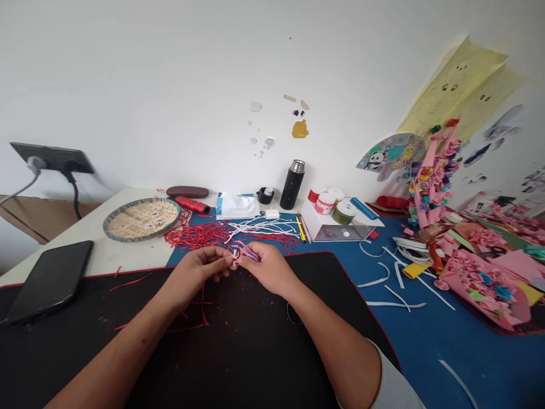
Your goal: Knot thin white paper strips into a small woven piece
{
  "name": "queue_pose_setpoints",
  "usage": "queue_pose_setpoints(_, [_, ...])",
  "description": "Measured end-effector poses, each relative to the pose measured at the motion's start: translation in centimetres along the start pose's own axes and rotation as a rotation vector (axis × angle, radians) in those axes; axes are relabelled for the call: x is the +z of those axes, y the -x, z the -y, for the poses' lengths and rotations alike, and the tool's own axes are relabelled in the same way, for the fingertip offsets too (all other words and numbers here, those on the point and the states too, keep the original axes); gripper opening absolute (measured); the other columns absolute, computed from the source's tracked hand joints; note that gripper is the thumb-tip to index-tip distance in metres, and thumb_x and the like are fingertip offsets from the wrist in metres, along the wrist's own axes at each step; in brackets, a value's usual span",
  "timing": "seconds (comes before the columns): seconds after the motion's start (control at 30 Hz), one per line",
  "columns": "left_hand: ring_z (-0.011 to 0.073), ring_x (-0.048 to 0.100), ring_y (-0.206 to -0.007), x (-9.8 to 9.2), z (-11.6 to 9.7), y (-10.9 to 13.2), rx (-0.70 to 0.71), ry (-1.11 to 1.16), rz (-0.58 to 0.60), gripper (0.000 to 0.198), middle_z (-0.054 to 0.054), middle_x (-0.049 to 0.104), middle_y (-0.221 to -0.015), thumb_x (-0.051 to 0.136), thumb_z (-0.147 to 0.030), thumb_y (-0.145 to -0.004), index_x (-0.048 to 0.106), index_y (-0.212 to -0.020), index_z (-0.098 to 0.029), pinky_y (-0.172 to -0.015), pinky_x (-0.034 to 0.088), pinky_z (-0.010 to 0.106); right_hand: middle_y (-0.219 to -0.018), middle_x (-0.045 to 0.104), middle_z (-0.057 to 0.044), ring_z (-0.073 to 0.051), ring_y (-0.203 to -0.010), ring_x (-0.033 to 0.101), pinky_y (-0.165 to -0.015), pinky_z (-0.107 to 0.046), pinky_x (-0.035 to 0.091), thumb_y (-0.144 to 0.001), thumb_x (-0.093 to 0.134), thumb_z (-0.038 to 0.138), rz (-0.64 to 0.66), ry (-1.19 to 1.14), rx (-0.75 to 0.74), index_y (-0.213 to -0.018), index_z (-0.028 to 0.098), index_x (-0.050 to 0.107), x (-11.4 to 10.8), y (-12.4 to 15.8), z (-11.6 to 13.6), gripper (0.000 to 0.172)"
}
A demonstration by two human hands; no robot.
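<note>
My left hand [209, 262] is closed, pinching a small piece of red and white cord [235, 257] between thumb and fingertips. Right beside it, my right hand [266, 264] is closed on a slim purple tool [248, 251] with what look like two arms; its exact kind is not clear. The fingertips of both hands meet at the cord, above the far edge of the black mat [255, 341]. Just beyond the hands lie a heap of red cords [198, 234] and a bundle of white cords [259, 228].
A phone [49, 278] and a woven basket [142, 218] lie at left. A red thread spool [192, 204], tissue pack [238, 205], black flask [293, 184] and a box [338, 227] bearing ribbon rolls line the wall. White strips [395, 305] and pink paper crafts [481, 284] lie right.
</note>
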State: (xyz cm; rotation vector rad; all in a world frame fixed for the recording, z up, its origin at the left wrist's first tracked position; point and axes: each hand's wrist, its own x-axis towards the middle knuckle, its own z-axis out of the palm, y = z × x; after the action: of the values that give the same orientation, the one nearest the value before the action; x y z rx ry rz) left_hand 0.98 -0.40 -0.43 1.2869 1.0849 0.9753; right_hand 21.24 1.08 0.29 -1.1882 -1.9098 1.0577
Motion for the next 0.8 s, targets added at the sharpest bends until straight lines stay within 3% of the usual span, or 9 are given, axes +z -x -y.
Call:
queue_pose_setpoints(0.5, [0.0190, 0.062, -0.069, 0.19, -0.23, 0.00, -0.043, -0.072, 0.011, 0.039, 0.005, 0.076, -0.079, 0.082, -0.058, -0.072, 0.075, -0.076, -0.020, -0.061, 0.045, 0.029, -0.066, 0.049, 0.006, -0.011, -0.062, 0.041, -0.057, -0.026, 0.026, -0.094, 0.063, 0.032, -0.068, 0.176, -0.034, -0.073, 0.019, 0.054, 0.32, 0.24, 0.12, 0.026])
queue_pose_setpoints(0.7, [0.0197, 0.064, -0.066, 0.49, -0.55, 0.12, -0.017, -0.018, -0.029, 0.048, 0.005, 0.077, -0.079, 0.086, -0.058, -0.068, 0.073, -0.095, -0.020, -0.059, 0.045, 0.029, -0.068, 0.053, 0.005, -0.012, -0.064, 0.044, -0.058, -0.026, 0.027, -0.095, 0.062, 0.034, -0.051, 0.144, -0.018, -0.075, 0.020, 0.056, 0.22, 0.26, 0.11, 0.025])
queue_pose_setpoints(0.8, [0.0197, 0.065, -0.065, 0.49, -0.61, 0.19, -0.001, -0.027, -0.027, 0.048, 0.004, 0.078, -0.077, 0.086, -0.059, -0.069, 0.071, -0.094, -0.021, -0.059, 0.045, 0.029, -0.069, 0.054, 0.004, -0.012, -0.064, 0.043, -0.059, -0.026, 0.027, -0.095, 0.062, 0.035, -0.048, 0.131, -0.018, -0.075, 0.020, 0.056, 0.24, 0.23, 0.07, 0.026])
